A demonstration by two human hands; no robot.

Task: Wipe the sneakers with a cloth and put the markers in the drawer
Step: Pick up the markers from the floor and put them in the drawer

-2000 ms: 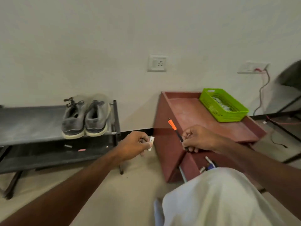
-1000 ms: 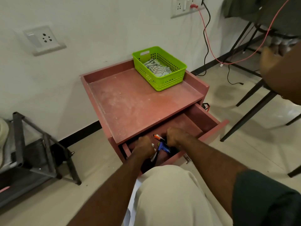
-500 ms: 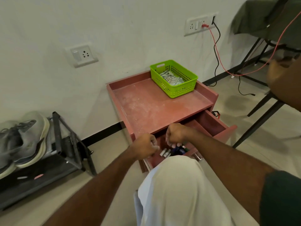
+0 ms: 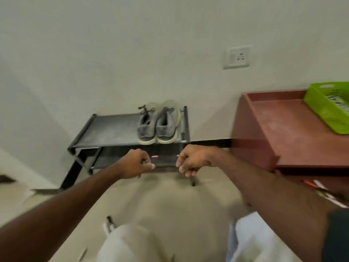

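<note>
A pair of grey sneakers point(image 4: 157, 125) stands on the top shelf of a black shoe rack point(image 4: 109, 129), at its right end. A small pink marker point(image 4: 154, 156) lies on the lower shelf. My left hand point(image 4: 137, 164) hovers just left of that marker with its fingers curled, holding nothing I can see. My right hand point(image 4: 190, 160) hangs at the rack's right end with loosely curled, empty fingers. Several markers point(image 4: 319, 188) lie in the open drawer of the red cabinet point(image 4: 283, 133) at the right. A patterned cloth point(image 4: 338, 103) lies in the green basket point(image 4: 321, 110).
The green basket sits on the cabinet's top at the far right. A wall socket point(image 4: 238, 56) is above the gap between rack and cabinet. My knee in light trousers point(image 4: 143, 242) fills the lower middle, over bare floor.
My view has swung left from the cabinet to the shoe rack. Both hands have left the drawer and now hang in front of the rack's lower shelf, holding nothing.
</note>
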